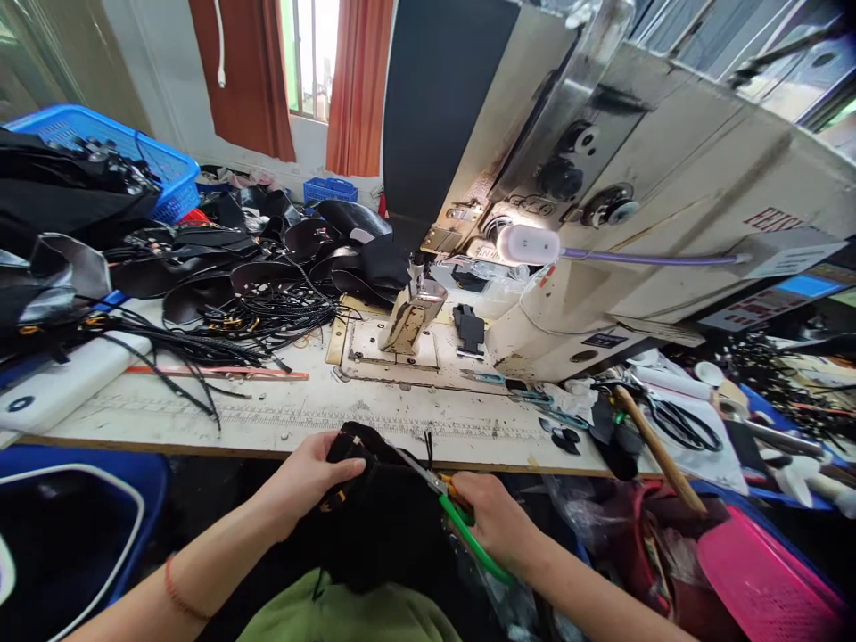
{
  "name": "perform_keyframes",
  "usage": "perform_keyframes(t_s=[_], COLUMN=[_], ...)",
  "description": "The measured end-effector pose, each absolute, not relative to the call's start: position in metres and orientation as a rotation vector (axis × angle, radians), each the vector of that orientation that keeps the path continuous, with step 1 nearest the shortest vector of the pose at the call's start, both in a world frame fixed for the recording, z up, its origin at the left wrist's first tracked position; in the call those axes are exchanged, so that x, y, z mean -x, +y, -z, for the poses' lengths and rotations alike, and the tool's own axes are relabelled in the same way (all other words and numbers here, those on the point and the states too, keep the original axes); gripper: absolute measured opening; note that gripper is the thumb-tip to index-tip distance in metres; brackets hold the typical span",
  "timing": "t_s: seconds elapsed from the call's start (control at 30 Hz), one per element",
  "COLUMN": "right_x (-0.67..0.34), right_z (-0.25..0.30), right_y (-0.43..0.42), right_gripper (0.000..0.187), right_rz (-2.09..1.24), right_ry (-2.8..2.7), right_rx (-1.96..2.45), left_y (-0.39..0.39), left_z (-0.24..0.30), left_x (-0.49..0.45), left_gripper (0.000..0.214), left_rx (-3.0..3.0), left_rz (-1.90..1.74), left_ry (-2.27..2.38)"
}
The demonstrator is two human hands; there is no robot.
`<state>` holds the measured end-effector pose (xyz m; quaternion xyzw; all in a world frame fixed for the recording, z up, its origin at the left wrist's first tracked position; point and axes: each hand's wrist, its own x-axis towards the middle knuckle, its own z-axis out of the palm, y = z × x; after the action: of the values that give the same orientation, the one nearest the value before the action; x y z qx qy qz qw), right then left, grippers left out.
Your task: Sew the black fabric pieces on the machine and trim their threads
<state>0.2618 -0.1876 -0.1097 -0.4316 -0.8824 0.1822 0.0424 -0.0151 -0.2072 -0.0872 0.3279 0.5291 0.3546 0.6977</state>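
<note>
My left hand [319, 474] is closed on a black piece of material [365, 441], thumb on top, near the front edge of the table. Small yellow-orange bits show at the piece's lower side; what exactly the piece is, I cannot tell. In my right hand [491, 513] is a pair of scissors [458, 526] with green and yellow-orange handles. Their blades point up and left to the black piece. Whether the blades touch it is hard to make out against the dark background. Thin black cord ends [429, 446] stick up beside the blades.
A large sewing machine [568, 348] with a lit lamp [530, 243] stands beyond my hands. Black cords [287, 308] and leather-like pieces pile up at left, near a blue basket [177, 183]. Snips [528, 395] and a wooden-handled tool [659, 450] lie at right, above a pink basket [755, 571].
</note>
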Motion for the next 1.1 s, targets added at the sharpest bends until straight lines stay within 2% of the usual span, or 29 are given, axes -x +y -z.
perform_keyframes(t_s=[0.1,0.2,0.3,0.6,1.1], right_x=[-0.257,-0.251,-0.248,-0.252,-0.258], right_z=[0.09,0.074,0.073,0.095,0.096], right_y=[-0.191,-0.192,-0.191,-0.19,-0.177], right_gripper=[0.023,0.014,0.018,0.027,0.018], right_rz=[-0.608,-0.438,-0.27,0.001,-0.328], right_ry=[-2.615,-2.686,-2.731,-2.671,-2.867], right_rx=[1.338,1.409,1.483,1.34,1.226], left_y=[-0.208,-0.211,-0.214,-0.219,-0.216], left_z=[0.084,0.08,0.077,0.073,0.077], left_x=[0.011,0.007,0.004,0.001,0.002], left_gripper=[0.029,0.028,0.029,0.037,0.032], left_rx=[-0.696,-0.708,-0.746,-0.622,-0.757], left_rz=[-0.836,-0.881,-0.899,-0.905,-0.888], left_ry=[1.115,1.059,1.087,1.111,1.151])
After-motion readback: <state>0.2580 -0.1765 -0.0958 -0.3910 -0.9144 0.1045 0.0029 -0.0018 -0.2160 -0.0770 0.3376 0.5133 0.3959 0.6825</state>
